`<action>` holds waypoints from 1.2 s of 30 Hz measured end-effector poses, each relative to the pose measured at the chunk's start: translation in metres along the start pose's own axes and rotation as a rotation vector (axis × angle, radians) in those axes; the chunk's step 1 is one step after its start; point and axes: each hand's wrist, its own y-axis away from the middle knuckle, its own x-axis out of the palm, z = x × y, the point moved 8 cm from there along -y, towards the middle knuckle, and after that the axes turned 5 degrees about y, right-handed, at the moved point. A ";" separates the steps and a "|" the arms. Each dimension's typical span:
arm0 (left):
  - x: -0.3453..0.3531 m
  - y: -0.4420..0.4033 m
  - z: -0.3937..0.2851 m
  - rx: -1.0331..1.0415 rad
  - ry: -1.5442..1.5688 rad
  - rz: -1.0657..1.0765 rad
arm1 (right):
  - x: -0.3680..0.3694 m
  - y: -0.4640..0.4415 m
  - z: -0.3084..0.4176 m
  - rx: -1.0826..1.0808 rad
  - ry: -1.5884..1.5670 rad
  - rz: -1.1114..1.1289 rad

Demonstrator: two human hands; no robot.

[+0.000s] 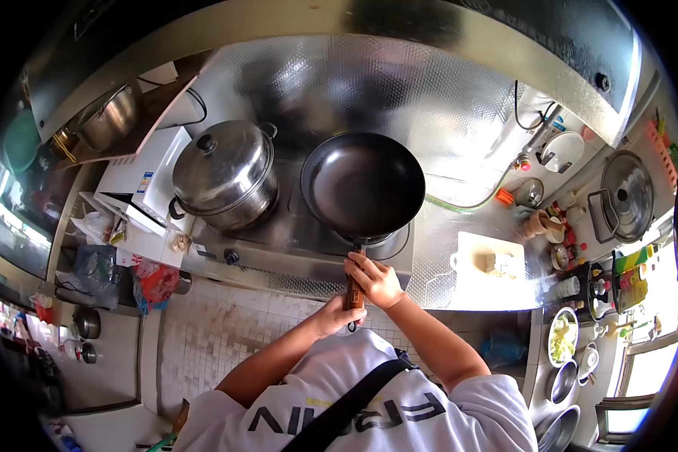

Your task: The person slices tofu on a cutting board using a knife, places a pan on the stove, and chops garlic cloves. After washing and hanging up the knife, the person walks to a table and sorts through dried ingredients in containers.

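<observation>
A dark, empty wok [363, 184] sits over the right burner of the steel stove, its wooden handle [355, 292] pointing toward my body. My left hand [337, 315] is wrapped round the lower end of that handle. Higher up, near the pan, my right hand [375, 280] holds the same handle with its fingers bent over it. To the left of the wok, a lidded steel pot [226, 177] stands on the other burner.
A cutting board [471, 256] with a pale block on it lies right of the stove. A white appliance [147, 177] stands at left. Bottles, a pot lid [627, 194] and a plate of chopped greens [562, 339] are at right. The range hood [279, 26] hangs above.
</observation>
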 end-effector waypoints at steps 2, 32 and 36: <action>0.005 -0.001 0.004 -0.020 0.004 -0.036 | 0.000 0.006 -0.003 0.005 -0.010 -0.004; -0.013 0.044 0.019 0.016 0.209 -0.193 | -0.228 -0.050 0.098 0.594 -1.074 -0.484; -0.011 0.038 0.009 0.072 0.251 -0.288 | -0.294 -0.091 0.193 -0.083 -1.401 -0.428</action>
